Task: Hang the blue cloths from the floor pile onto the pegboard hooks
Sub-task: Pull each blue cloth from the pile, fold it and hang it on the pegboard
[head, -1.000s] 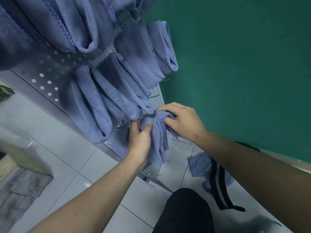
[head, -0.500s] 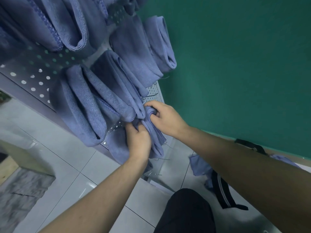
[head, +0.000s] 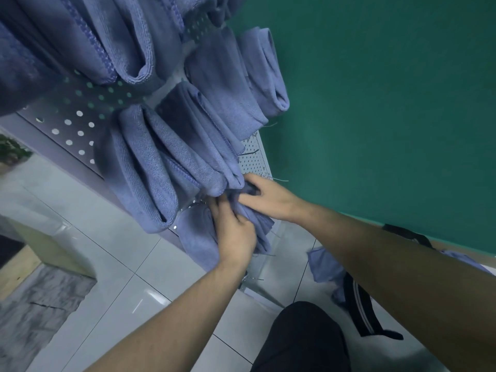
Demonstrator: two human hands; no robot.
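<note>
Bunched soft blue terry cloth [head: 257, 224] is gripped by both hands low on the perforated grey metal pegboard [head: 252, 154], left hand [head: 234, 234] clutching below, right hand [head: 264, 196] pinching above, and the fold is best pushed fully over the unseen hook before release.

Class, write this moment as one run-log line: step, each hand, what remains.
step: hanging blue cloth low on pegboard | left hand: grips cloth | right hand: grips cloth top | remaining: floor pile
</note>
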